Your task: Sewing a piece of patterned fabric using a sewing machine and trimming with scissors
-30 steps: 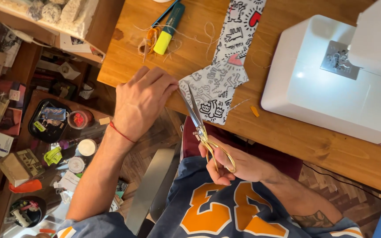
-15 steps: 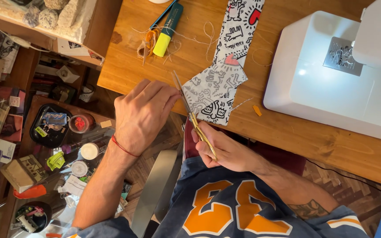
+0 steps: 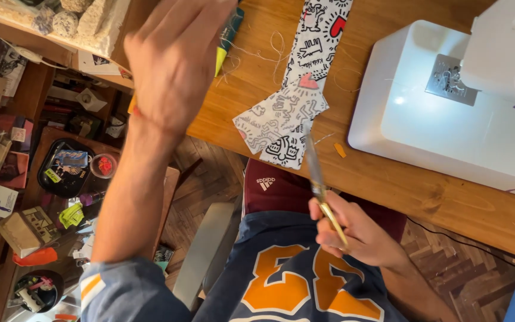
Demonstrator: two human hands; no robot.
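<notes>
Right hand (image 3: 353, 235) low by the lap, fingers (image 3: 329, 238) clenched round the gold handles of a pair of scissors (image 3: 320, 188), blades together and pointing up toward the printed cloth (image 3: 296, 95). Left hand (image 3: 174, 59) is up in the air over the desk (image 3: 424, 191), blurred, fingers released and spread, holding nothing.

The cloth lies flat on the desk, a long white strip with black doodle drawings and a couple of red hearts, its ragged lower end hanging just over the desk's near edge, close to the blade tips. I'd judge it light, thin and floppy; it will slide and buckle unless it's pinned flat or pinched near the cut edge. Loose threads trail beside it. The scissors look stiff, slim and sharp, best held by the handle loops as now.

White sewing machine (image 3: 448, 107) to the right of the cloth, lamp lit. A green and yellow marker (image 3: 225, 42) peeks out behind the left hand.

Down on the floor to the left, clutter: a black tray (image 3: 67, 173) with small colourful packets, a flat brown cardboard box (image 3: 22, 229), an orange scrap (image 3: 34, 257), a small white card (image 3: 1, 200). Too small to tell more.
</notes>
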